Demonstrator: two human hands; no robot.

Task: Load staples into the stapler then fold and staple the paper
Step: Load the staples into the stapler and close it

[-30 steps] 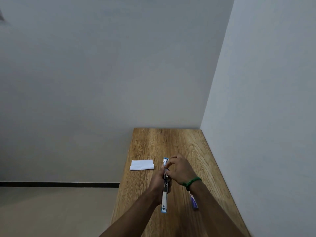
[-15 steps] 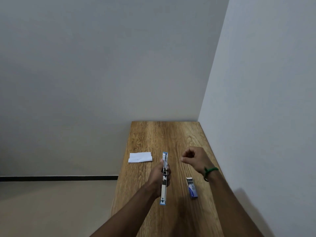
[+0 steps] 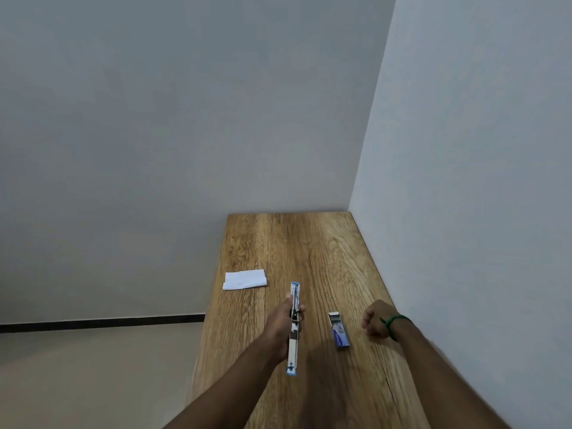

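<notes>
My left hand (image 3: 280, 325) grips a blue and silver stapler (image 3: 294, 329) swung fully open, so it forms one long strip pointing away from me above the wooden table (image 3: 309, 243). A small blue staple box (image 3: 339, 331) lies open on the table just right of the stapler. My right hand (image 3: 376, 320), with a green band on the wrist, hovers right of the box with fingers curled; whether it holds staples is hidden. A folded white paper (image 3: 244, 280) lies at the table's left edge, ahead of my left hand.
The narrow table runs away from me into a corner, with a white wall (image 3: 464, 181) tight along its right side and another wall at its far end. Its left edge drops to a beige floor (image 3: 93, 366).
My right hand left the stapler, swung right and drew back toward me past the staple box, which is now uncovered. The left hand keeps holding the open stapler.
</notes>
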